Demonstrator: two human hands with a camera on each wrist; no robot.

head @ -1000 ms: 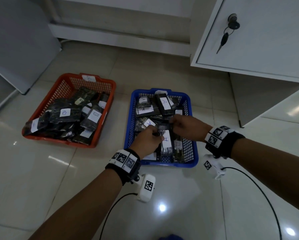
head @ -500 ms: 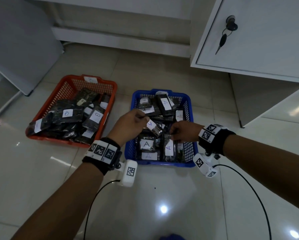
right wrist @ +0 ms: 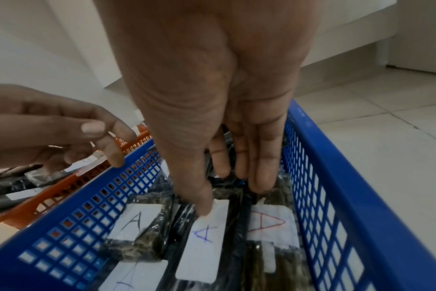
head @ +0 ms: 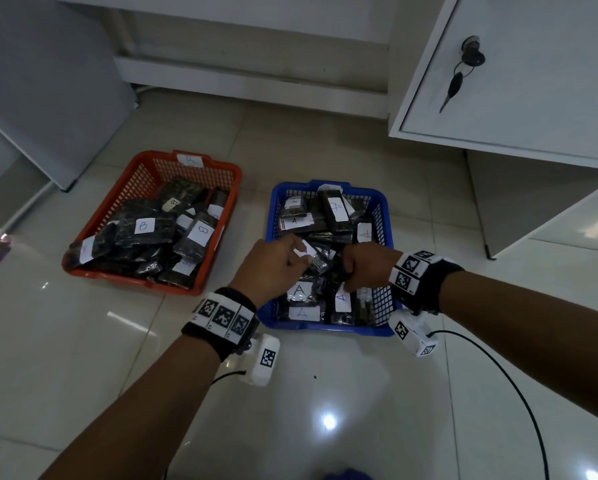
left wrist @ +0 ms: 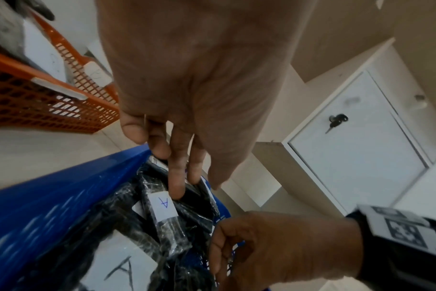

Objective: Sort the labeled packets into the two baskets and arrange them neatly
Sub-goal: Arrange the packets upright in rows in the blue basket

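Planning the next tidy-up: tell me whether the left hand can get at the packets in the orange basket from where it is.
Probably yes. The left hand is over the blue basket; the orange basket sits right beside it, open-topped, nothing between.

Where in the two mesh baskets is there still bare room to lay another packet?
The orange mesh basket has a bare patch at its far left corner, bordered by the back wall and the B packets. The blue mesh basket is crowded: A packets cover it and both the left hand and right hand work there.
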